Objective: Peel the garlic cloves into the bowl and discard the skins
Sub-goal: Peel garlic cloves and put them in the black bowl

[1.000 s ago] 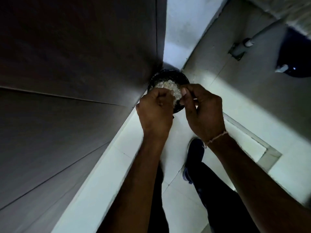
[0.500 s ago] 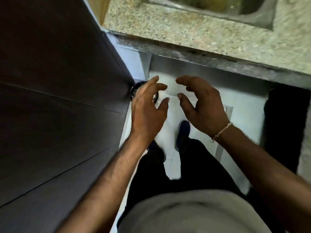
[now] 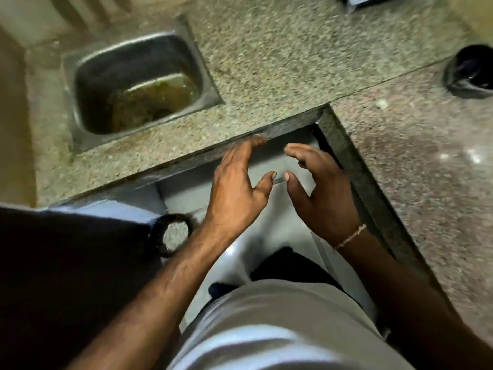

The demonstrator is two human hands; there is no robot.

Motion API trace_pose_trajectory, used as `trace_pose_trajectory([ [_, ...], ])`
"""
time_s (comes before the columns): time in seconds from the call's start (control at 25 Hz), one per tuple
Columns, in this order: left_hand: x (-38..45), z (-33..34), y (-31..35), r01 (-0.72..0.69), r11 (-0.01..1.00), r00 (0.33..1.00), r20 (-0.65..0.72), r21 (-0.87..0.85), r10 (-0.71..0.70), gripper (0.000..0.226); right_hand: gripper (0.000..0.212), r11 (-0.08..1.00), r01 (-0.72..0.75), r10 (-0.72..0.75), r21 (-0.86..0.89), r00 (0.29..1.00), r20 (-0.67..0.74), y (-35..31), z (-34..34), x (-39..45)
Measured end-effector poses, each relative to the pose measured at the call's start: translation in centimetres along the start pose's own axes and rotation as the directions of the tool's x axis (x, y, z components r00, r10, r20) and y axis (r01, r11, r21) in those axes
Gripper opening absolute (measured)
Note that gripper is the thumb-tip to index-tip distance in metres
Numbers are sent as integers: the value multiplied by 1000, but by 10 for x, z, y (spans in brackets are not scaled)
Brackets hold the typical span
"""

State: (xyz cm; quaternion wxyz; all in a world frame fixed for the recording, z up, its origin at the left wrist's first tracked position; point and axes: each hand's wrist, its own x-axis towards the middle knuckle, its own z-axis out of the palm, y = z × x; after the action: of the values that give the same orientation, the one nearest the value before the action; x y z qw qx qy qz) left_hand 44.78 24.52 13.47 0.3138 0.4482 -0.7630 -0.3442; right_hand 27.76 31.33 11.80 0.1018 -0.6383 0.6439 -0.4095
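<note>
Your left hand (image 3: 234, 188) and right hand (image 3: 320, 193) hang loose and empty, palms facing, over the floor. The bin (image 3: 170, 239) of skins sits low, left of your left wrist. Beyond: counter (image 3: 266, 76), sink (image 3: 138, 84); bowl (image 3: 470, 73) far right.

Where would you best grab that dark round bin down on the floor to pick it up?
By the rim of the bin, from above. It stands upright in the corner with its mouth facing up, pale scraps inside. The dark panel beside it probably blocks a side reach. Both hands, left hand and right hand, are empty.
</note>
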Motion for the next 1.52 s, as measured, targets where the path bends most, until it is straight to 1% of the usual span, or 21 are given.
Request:
trace_pose_trajectory([
  [0.16, 53, 62, 44, -180, 983, 976, 124, -24, 181, 48, 37, 996, -64, 54, -63, 987, -149, 55, -63, 7],
  [0.24, 79, 92, 63, -253, 967, 946, 201, -37, 255, 45, 38, 987, -120, 94, -108, 970, -225, 83, -92, 10],
  [0.36, 110, 131, 88, -322, 944, 885, 332, -68, 325, 41, 38, 967, -211, 153, -143, 930, -334, 113, -127, 6],
  [0.44, 127, 153, 99, -370, 927, 847, 385, -71, 367, 38, 39, 940, -271, 181, -207, 911, -371, 125, -141, 3],
  [0.6, 166, 201, 115, -421, 901, 766, 492, -102, 414, 39, 42, 869, -441, 305, -224, 834, -460, 152, -160, 3],
  [0.72, 205, 234, 113, -442, 887, 718, 540, -133, 439, 38, 43, 829, -539, 406, -149, 764, -501, 176, -161, 13],
  [0.84, 250, 265, 106, -462, 880, 699, 564, -113, 440, 37, 40, 756, -647, 517, -94, 680, -520, 199, -155, 39],
  [0.88, 267, 276, 102, -478, 872, 684, 581, -102, 442, 38, 39, 727, -681, 545, -91, 652, -527, 207, -153, 51],
  [0.96, 300, 298, 94, -495, 864, 636, 636, -98, 436, 39, 37, 667, -739, 592, -91, 601, -537, 222, -147, 78],
  [1.08, 338, 330, 82, -529, 846, 564, 716, -71, 412, 35, 36, 610, -790, 647, -71, 547, -531, 245, -143, 108],
  [1.2, 368, 366, 76, -552, 834, 517, 781, -8, 350, 28, 36, 541, -840, 689, -40, 470, -551, 265, -142, 127],
  [1.24, 375, 379, 75, -562, 827, 489, 808, 4, 329, 28, 35, 519, -854, 700, -32, 446, -558, 269, -141, 131],
  [1.32, 384, 400, 71, -595, 803, 423, 855, 13, 300, 32, 35, 496, -868, 712, -24, 423, -560, 278, -141, 134],
  [1.36, 386, 409, 69, -617, 787, 403, 867, 21, 293, 32, 35, 490, -871, 720, -19, 417, -555, 283, -141, 135],
  [1.44, 385, 420, 66, -660, 751, 388, 873, 38, 297, 28, 36, 474, -881, 733, -18, 405, -546, 290, -142, 135],
  [1.52, 383, 425, 64, -670, 741, 404, 861, 49, 309, 22, 37, 445, -895, 746, -18, 382, -546, 296, -142, 134],
])
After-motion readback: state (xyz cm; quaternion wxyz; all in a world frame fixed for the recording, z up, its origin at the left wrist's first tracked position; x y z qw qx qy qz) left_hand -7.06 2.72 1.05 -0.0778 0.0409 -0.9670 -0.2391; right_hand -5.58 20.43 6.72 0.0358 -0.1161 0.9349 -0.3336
